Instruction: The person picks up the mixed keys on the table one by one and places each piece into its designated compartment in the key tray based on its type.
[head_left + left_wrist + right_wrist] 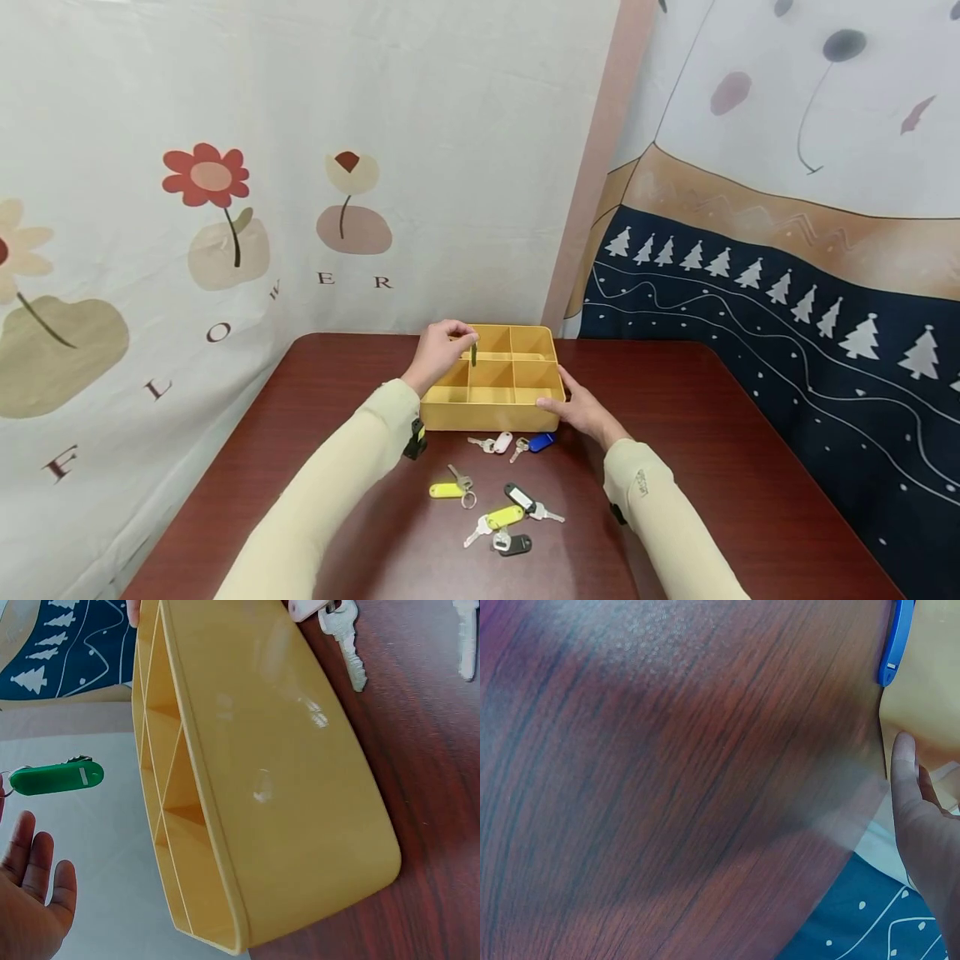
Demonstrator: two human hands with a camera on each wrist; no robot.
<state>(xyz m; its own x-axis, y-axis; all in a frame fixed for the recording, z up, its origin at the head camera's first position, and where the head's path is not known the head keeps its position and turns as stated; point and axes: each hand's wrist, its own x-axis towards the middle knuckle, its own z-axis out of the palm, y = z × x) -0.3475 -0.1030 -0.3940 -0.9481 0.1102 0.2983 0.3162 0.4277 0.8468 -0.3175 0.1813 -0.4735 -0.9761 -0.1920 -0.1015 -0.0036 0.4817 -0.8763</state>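
A person's left hand is pinching the ring of a green key tag, its other fingers bending loosely, as the tag is hanging above the compartments of a yellow box. The right hand is holding the box's right front corner, thumb resting on its front wall. On the tabletop, pink-tagged and blue-tagged keys are lying just in front of the box; yellow-tagged and black-tagged ones are lying farther from its front.

From above, the box lies open between its dividers, while its front wall and nearby keys obstruct low paths.
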